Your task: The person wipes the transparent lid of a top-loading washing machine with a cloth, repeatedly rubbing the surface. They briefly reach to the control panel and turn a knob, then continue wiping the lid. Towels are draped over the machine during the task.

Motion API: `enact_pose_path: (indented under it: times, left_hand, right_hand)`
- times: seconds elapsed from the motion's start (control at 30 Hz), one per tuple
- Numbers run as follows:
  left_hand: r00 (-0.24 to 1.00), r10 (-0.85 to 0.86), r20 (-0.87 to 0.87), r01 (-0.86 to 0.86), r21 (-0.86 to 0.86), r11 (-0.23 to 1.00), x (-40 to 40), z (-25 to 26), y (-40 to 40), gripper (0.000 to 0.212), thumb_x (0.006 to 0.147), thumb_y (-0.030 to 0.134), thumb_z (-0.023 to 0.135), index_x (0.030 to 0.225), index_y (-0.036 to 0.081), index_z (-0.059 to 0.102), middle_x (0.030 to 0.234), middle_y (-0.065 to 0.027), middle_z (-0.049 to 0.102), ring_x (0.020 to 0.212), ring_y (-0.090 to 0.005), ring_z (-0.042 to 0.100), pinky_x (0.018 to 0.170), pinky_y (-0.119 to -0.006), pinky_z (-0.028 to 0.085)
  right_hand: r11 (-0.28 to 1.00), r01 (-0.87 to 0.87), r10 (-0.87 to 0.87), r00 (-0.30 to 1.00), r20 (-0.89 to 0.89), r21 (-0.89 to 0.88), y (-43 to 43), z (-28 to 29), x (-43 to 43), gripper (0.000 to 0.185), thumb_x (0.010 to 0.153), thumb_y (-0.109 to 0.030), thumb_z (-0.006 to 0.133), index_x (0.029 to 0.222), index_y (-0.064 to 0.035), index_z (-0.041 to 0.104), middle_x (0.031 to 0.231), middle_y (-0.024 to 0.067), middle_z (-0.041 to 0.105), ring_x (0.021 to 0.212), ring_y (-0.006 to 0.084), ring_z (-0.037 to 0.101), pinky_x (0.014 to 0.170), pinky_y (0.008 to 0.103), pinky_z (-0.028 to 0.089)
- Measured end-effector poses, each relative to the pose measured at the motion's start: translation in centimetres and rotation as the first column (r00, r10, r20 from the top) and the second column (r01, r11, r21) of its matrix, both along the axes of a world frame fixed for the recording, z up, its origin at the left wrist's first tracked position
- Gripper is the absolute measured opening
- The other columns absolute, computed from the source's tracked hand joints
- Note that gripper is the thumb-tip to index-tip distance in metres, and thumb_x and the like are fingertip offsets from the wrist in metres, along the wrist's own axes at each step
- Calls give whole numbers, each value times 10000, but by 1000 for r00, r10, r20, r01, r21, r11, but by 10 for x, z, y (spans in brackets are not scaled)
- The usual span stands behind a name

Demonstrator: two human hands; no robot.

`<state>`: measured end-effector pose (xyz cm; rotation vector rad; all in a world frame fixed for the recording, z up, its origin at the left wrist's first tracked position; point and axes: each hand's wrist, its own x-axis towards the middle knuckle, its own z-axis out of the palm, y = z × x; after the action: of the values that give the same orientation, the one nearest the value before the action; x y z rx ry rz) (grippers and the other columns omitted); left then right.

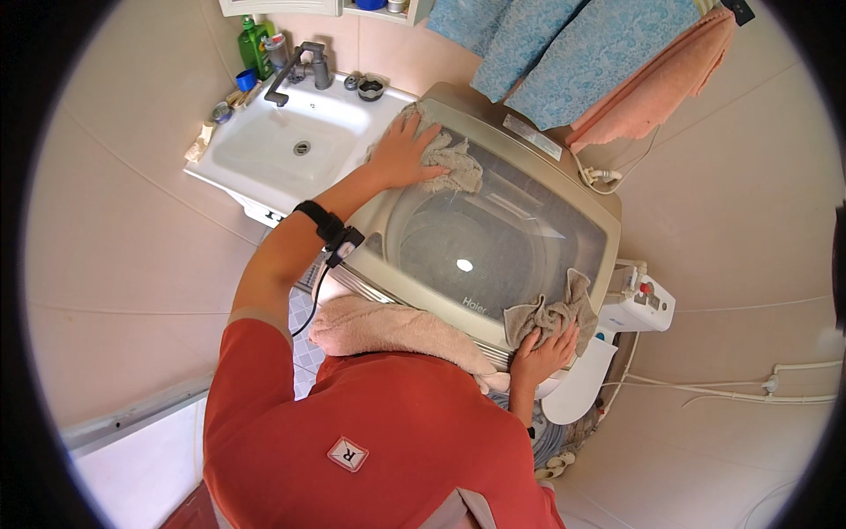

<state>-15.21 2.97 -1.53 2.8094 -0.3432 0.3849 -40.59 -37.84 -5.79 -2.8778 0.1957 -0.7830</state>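
Note:
A top-loading Haier washing machine stands before me, its see-through lid down. My left hand lies with fingers spread on a crumpled grey-beige cloth at the lid's upper left corner, beside the sink. At the lower right corner of the lid, my right hand rests on a darker grey-brown cloth, its fingers slightly apart on the cloth's near edge. Both cloths touch the machine's top. Under the cloths the surface is hidden. A pink towel lies along the machine's front edge, against my body.
To the left is a white sink with a dark faucet, green bottle and small items on its rim. Blue patterned cloths and a pink towel hang behind the machine. A toilet stands at right.

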Motion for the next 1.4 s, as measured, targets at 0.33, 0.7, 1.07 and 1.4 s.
enact_pose_path:
  times: [0.33,0.7,1.07,1.4]
  left_hand:
    - [998,24,-62,-24,6,1000,47,1,-5,1030,849,804,629,1605,133,433,1622,-367,322,1517,-541,275,1253,-553,278]
    - [995,56,-81,-55,16,998,49,9,-14,985,864,773,631,1596,140,446,1628,-340,335,1517,-529,276,1257,-539,269]
    - [1000,-22,6,21,42,999,-4,3,-21,915,884,692,669,1589,149,456,1592,-323,388,1524,-509,273,1229,-636,232]
    - [927,-375,-20,375,32,926,-72,0,-91,997,857,722,678,1627,153,399,1643,-297,339,1565,-482,221,1258,-637,163]
  right_hand:
    - [1000,5,-5,1000,-4,-3,4,5,0,503,992,-276,579,1430,-30,567,1646,179,418,1528,423,336,1226,574,245]
    - [1000,2,-2,1000,3,21,3,4,1,499,995,-288,574,1430,-43,571,1641,182,419,1522,429,340,1223,582,249]
    - [1000,4,-4,1000,2,21,5,7,2,501,989,-282,583,1430,-44,572,1644,177,418,1519,428,345,1225,582,250]
    - [1000,5,-5,1000,7,10,3,5,1,500,981,-278,593,1415,-30,579,1637,185,426,1517,431,347,1224,585,250]
